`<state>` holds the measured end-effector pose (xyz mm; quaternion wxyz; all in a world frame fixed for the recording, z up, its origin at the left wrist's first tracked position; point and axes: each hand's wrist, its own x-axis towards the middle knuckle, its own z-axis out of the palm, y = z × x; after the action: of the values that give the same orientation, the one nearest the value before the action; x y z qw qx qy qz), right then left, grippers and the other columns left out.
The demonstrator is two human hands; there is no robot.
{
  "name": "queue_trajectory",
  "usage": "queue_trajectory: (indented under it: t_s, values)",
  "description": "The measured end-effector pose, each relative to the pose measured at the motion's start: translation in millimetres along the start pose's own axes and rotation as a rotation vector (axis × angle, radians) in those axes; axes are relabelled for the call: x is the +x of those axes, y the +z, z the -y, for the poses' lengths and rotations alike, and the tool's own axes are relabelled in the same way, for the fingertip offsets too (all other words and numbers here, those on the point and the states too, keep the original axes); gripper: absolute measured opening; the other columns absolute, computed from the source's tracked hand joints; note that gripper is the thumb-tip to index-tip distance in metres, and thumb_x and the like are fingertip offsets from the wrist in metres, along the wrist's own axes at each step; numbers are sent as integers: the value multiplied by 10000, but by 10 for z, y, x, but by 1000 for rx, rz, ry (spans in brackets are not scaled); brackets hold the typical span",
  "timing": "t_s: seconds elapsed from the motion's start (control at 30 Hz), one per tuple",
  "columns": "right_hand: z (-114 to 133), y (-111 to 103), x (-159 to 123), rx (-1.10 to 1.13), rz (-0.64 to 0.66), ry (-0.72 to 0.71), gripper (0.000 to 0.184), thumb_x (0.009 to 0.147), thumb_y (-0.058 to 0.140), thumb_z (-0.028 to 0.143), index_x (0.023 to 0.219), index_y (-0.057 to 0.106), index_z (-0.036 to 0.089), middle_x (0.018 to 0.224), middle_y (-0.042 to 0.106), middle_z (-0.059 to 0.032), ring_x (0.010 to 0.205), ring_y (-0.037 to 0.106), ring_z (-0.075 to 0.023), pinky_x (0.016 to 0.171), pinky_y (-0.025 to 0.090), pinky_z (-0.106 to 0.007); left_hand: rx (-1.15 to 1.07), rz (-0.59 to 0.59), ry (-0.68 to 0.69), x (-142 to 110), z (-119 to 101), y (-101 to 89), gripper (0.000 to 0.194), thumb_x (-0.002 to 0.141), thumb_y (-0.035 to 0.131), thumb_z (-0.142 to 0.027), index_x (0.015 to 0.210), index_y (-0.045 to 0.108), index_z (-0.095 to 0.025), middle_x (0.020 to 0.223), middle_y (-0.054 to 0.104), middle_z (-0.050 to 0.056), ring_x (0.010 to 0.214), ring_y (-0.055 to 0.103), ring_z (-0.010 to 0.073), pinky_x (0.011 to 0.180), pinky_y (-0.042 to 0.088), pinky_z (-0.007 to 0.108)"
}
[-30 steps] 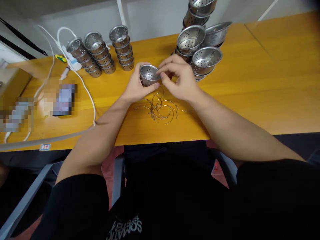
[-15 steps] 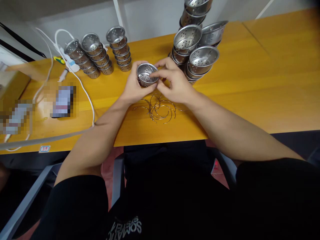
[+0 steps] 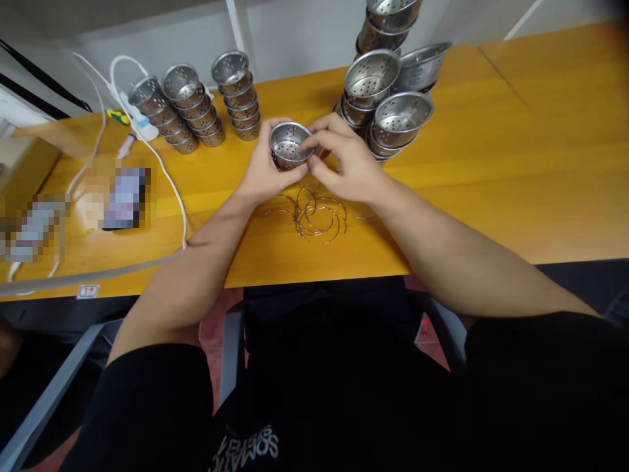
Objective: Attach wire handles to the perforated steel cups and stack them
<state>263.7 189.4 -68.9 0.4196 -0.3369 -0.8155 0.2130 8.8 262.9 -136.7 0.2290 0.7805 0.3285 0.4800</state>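
Yellow wooden table (image 3: 491, 164), seamed at right, before a pale grey wall (image 3: 304, 39) with a white strip (image 3: 234, 25); below, a grey-armed chair (image 3: 233, 354) and reddish floor (image 3: 212, 328), apparently tiled, though largely hidden.

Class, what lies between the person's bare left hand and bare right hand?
In the head view, a round, silver, perforated metal cup lies between them; the left hand holds its side, and the right hand is at its rim.

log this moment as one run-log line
left hand: holding perforated metal cup | right hand: at cup rim | curved wires: on yellow table
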Motion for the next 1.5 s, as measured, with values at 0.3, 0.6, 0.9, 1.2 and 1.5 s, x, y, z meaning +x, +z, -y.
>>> queue_trajectory:
  t_s: [0.3,0.6,0.9,1.2,1.5]
  values:
    - [253,-517,89,-264,-321,-245,235,1268,742,540,1337,911,392,1531,802,-174,1516,732,-430,1382,645,-670,-81,8,-38,-90,204,-10,980,1040,1053,-783,1763,518,-393,1787,652,196,1487,793,365,1170,770,560]
    - [-235,-1372,295,-454,-444,-105,363,961,921,114,1285,1000,257,1430,854,-185,969,786,-290,923,688,-473,-98,15,-101,-76,300,7,730,1106,968,-694,1654,630,-349,1766,666,168,1369,756,310,1104,721,501]
    - [-25,-1212,195,-463,-308,84,283,987,836,390,1244,955,394,1332,846,-166,1118,760,-420,1181,639,-663,-119,57,-131,-108,178,-61,667,1014,990,-423,1585,668,-297,1753,684,175,1364,772,285,1100,728,442]
    - [-202,-1188,174,-500,-296,94,395,951,942,119,1311,988,273,1374,848,-181,1078,783,-368,1214,661,-612,-81,66,-139,-108,134,-43,600,1027,963,-381,1557,698,-288,1778,689,163,1396,777,286,1098,724,427]
    - [-113,-1219,102,-507,-237,67,388,1059,883,247,1436,974,232,1548,804,-230,1121,814,-332,1122,708,-530,-21,123,-44,-154,165,-82,626,1090,917,-371,1649,638,-342,1792,665,141,1494,778,327,1154,739,471]
